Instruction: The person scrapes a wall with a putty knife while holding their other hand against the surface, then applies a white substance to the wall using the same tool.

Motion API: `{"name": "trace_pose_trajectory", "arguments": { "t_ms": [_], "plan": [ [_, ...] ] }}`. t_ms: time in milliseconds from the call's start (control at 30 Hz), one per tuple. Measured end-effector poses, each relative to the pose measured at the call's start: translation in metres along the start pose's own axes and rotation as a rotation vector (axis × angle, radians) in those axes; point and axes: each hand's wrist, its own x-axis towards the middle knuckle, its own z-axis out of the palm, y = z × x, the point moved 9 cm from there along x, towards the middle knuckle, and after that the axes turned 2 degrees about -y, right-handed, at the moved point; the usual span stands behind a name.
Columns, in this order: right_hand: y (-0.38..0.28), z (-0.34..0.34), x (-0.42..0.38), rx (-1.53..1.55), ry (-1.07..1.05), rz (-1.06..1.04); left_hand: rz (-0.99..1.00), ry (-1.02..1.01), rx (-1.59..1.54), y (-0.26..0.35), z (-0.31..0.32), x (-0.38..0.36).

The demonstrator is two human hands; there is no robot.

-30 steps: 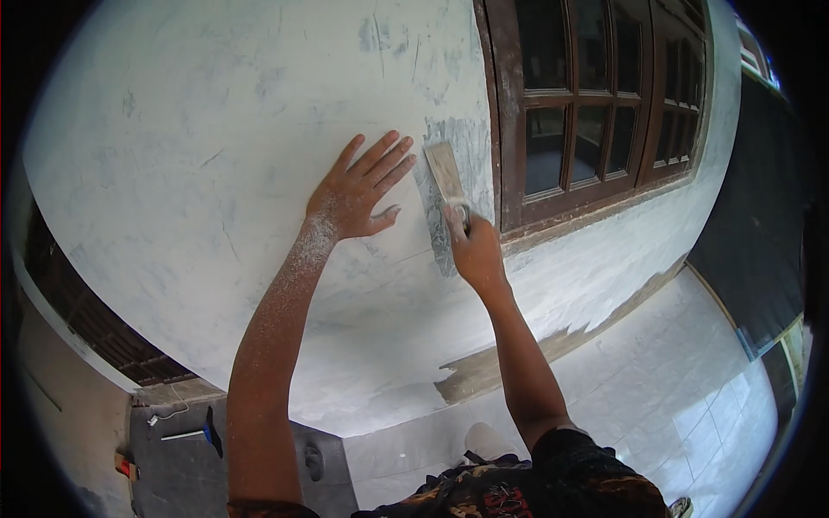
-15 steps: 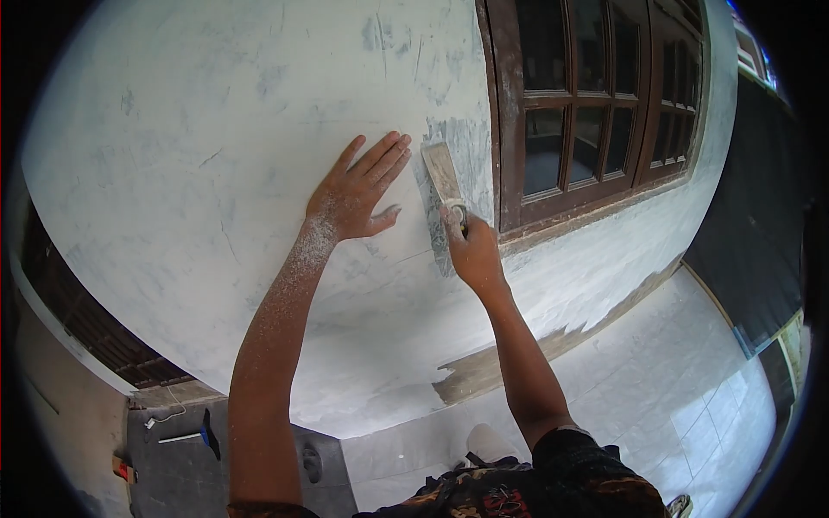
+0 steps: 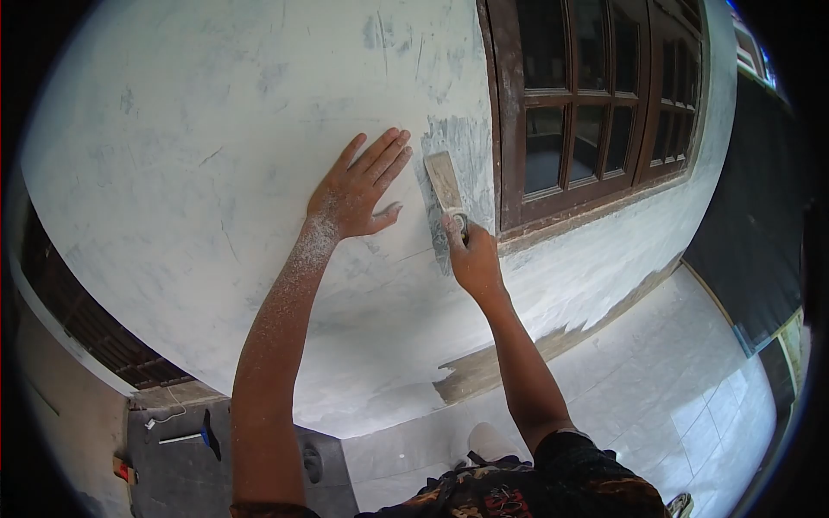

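My left hand lies flat against the whitish wall, fingers stretched out and thumb apart. White dust coats its wrist and fingertips. To its right, my right hand is closed around the handle of a putty knife. The knife's broad blade points up and rests on a grey scraped patch of the wall. That patch runs down beside the window frame. Most of the handle is hidden in my grip.
A brown wooden window with glass panes is right of the scraped patch. Below the wall lies a pale tiled floor. A blue-and-black tool with a white handle lies on dark flooring at lower left. A dark sheet hangs at far right.
The putty knife and my right hand have shifted slightly down the scraped patch. My left hand stays in nearly the same place on the wall.
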Motion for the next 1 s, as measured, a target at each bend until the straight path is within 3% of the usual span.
{"name": "trace_pose_trajectory", "arguments": {
  "t_ms": [100, 333, 833, 1000],
  "plan": [
    [-0.020, 0.000, 0.020, -0.040, -0.047, -0.002, 0.000, -0.007, -0.005, 0.000, 0.001, 0.000],
    [0.015, 0.008, -0.007, 0.003, -0.037, 0.049, -0.008, -0.001, 0.005, 0.000, -0.001, 0.000],
    [-0.021, 0.003, 0.011, -0.004, -0.033, -0.007, 0.003, 0.001, -0.029, 0.000, 0.000, 0.000],
    [-0.003, 0.007, 0.003, -0.022, 0.001, -0.030, 0.004, 0.008, 0.001, -0.001, -0.002, 0.000]
  ]
}}
